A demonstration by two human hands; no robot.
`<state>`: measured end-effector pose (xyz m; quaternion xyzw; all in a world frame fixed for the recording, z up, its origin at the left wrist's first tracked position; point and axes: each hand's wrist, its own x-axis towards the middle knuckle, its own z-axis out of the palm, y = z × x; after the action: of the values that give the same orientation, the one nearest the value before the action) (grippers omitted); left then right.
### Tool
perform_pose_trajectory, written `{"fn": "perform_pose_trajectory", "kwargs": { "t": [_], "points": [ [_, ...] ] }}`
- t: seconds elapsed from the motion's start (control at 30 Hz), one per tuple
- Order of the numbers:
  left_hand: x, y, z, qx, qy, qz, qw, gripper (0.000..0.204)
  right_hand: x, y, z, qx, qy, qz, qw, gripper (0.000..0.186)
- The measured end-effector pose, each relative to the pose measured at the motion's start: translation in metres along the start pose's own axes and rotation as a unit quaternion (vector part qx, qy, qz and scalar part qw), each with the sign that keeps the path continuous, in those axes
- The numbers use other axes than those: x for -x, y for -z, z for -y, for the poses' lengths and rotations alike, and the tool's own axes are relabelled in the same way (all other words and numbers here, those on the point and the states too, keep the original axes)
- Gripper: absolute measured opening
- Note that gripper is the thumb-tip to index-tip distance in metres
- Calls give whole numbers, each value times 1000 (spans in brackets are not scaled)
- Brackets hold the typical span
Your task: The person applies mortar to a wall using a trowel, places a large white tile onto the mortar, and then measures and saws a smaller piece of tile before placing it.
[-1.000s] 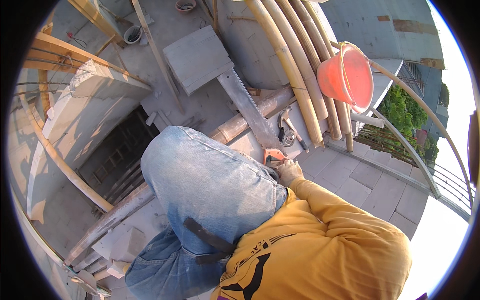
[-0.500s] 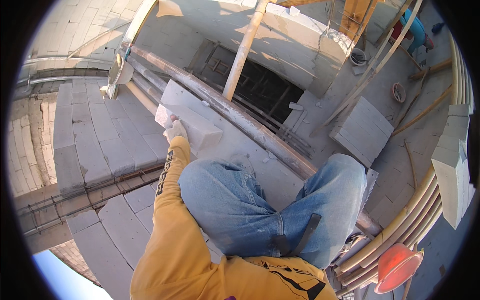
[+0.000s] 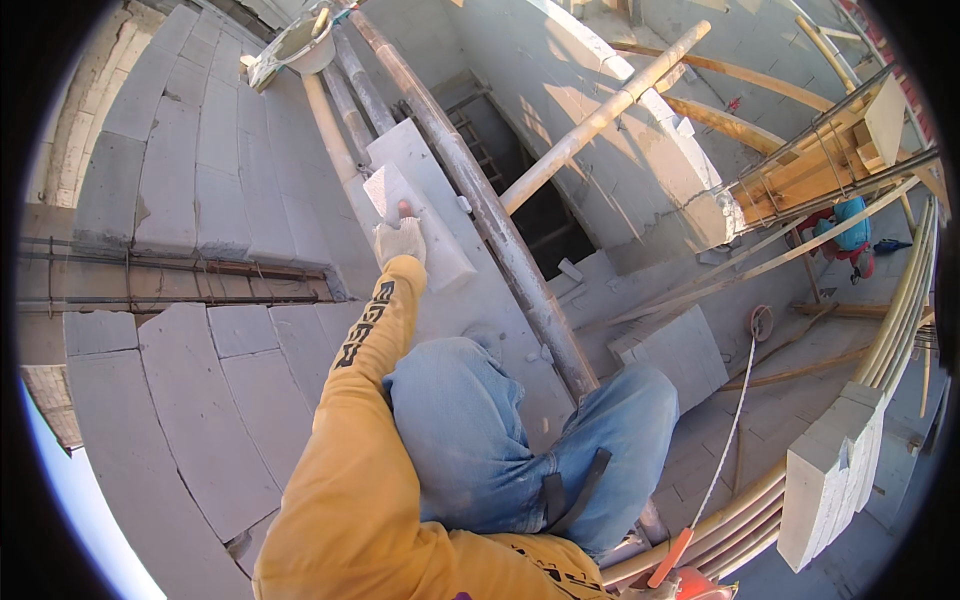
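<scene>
My left hand (image 3: 400,243), in a pale glove with a bare fingertip showing, grips the near-left side of a white aerated concrete block (image 3: 440,245). The block lies on a pale plank-like ledge (image 3: 400,145) beside a long pipe (image 3: 475,185). At the lower edge my right hand (image 3: 652,592) is mostly cut off, closed at the orange handle (image 3: 670,558) of a hand saw. The saw's toothed blade (image 3: 722,440) points up and away, seen nearly edge-on.
Block walls (image 3: 225,410) rise on the left, with rebar (image 3: 160,270) in a gap. A mortar bucket (image 3: 305,45) stands at the far left. Beyond the pipe is a dark opening (image 3: 550,235). Stacked blocks (image 3: 835,470) and a crouching person (image 3: 850,230) are on the right.
My view has turned, so the scene has shifted. The saw, earlier beside my right knee, is now raised in my right hand. My left hand has stayed on the block.
</scene>
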<state>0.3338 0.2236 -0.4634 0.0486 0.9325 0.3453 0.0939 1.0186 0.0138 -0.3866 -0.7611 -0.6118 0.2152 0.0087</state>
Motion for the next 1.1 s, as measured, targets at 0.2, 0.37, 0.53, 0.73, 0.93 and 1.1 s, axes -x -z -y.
{"fn": "perform_pose_trajectory", "kwargs": {
  "t": [0.2,0.37,0.53,0.73,0.93,1.1],
  "points": [
    [-14,11,-7,-25,13,-11,1000,70,-99,54,158,-153,290,-95,940,34],
    [-38,16,-19,44,-80,-17,996,68,-131,36,354,-321,405,83,852,48],
    [-116,-7,49,621,119,87,769,34,-105,-11,437,-330,385,223,832,52],
    [-97,-13,-1,93,-111,-15,989,38,-112,-50,453,-293,388,228,844,49],
    [-88,15,-15,104,-104,38,988,39,-110,-66,466,-283,418,194,841,50],
    [-84,17,-20,109,-65,11,992,46,-111,-70,466,-271,418,199,844,52]
  ]
}}
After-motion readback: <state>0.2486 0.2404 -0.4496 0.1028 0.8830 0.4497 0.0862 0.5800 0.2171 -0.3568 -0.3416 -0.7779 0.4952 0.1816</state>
